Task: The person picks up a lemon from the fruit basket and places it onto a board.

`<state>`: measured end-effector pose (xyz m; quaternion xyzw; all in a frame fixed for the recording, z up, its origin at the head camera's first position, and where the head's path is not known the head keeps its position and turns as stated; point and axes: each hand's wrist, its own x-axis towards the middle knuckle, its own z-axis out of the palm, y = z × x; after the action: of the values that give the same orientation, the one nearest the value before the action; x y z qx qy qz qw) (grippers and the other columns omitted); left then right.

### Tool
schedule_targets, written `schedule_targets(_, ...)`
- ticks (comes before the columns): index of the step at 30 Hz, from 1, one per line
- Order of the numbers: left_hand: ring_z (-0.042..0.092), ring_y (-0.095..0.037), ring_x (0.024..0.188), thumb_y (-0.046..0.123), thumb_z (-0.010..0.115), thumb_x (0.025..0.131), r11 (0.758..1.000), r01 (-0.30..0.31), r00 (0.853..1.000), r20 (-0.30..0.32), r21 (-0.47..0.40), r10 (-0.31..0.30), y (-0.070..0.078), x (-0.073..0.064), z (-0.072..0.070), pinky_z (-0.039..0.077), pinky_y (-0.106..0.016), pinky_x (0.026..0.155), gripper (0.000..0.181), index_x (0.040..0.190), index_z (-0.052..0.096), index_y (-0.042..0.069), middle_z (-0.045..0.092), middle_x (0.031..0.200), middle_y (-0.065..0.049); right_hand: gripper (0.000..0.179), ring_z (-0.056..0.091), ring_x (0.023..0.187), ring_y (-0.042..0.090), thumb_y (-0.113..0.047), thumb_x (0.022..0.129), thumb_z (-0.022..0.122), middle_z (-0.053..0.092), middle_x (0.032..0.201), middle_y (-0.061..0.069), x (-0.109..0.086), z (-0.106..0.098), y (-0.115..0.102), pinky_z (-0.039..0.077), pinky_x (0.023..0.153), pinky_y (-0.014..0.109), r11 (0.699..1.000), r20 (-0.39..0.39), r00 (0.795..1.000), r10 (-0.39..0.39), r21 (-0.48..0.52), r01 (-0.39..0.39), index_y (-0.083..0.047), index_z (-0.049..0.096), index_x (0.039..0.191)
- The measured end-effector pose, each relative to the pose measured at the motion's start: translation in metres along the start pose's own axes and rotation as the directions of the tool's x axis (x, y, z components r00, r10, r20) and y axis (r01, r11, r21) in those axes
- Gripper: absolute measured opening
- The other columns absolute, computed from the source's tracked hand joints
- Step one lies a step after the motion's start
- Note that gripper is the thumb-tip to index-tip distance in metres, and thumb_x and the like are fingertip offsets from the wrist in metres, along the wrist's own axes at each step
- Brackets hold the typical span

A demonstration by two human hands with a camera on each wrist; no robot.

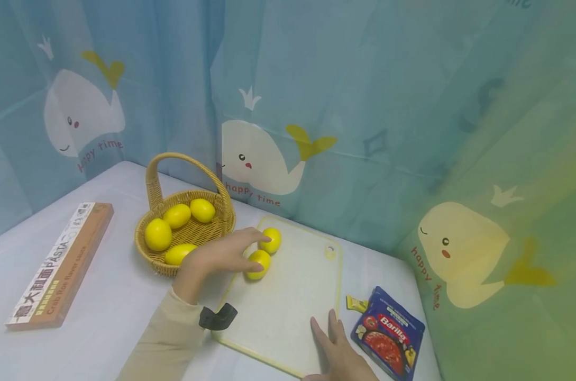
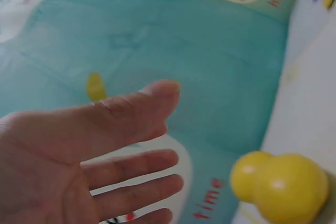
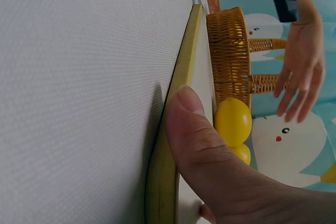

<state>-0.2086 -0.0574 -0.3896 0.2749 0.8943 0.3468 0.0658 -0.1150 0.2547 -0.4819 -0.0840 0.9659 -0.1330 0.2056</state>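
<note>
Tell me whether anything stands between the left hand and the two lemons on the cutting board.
Nothing visible does. The left hand hovers apart from both lemons; the wrist views show only open space between them.

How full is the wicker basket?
Partly filled: four yellow fruits lie in the wicker basket, and bare woven floor shows between them.

My head camera looks down over the table [image 1: 109,296]. My left wrist camera looks past my hand [image 2: 63,150] at the curtain [image 2: 220,66]; my right one, up close, along the board [image 3: 184,66]. Both see two lemons [image 3: 232,121].
</note>
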Motion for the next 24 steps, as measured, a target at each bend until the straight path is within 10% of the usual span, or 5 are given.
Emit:
schedule_targets(14, 0.047, -0.019, 0.130, 0.023, 0.073, 0.082, 0.991, -0.130, 0.982, -0.130, 0.042, 0.134, 0.010, -0.050, -0.041, 0.038, -0.042, 0.110, 0.057, 0.134, 0.053, 0.017, 0.053, 0.137, 0.003, 0.120, 0.017, 0.135, 0.058, -0.073, 0.048, 0.071, 0.009, 0.156, 0.027, 0.003, 0.003, 0.001, 0.047, 0.080, 0.068, 0.999, 0.011, 1.000, 0.025, -0.029, -0.024, -0.023, 0.031, 0.149)
schedule_targets(24, 0.047, -0.019, 0.128, 0.025, 0.076, 0.080, 0.999, -0.018, 0.978, -0.205, 0.051, 0.028, -0.027, -0.079, -0.063, 0.042, -0.044, 0.105, 0.059, 0.134, 0.054, 0.025, 0.054, 0.137, 0.007, 0.120, 0.017, 0.135, 0.058, -0.073, 0.047, 0.070, 0.009, 0.156, 0.027, 0.004, 0.002, -0.001, 0.046, 0.081, 0.069, 0.999, 0.020, 0.999, 0.038, -0.032, -0.038, -0.023, 0.031, 0.149)
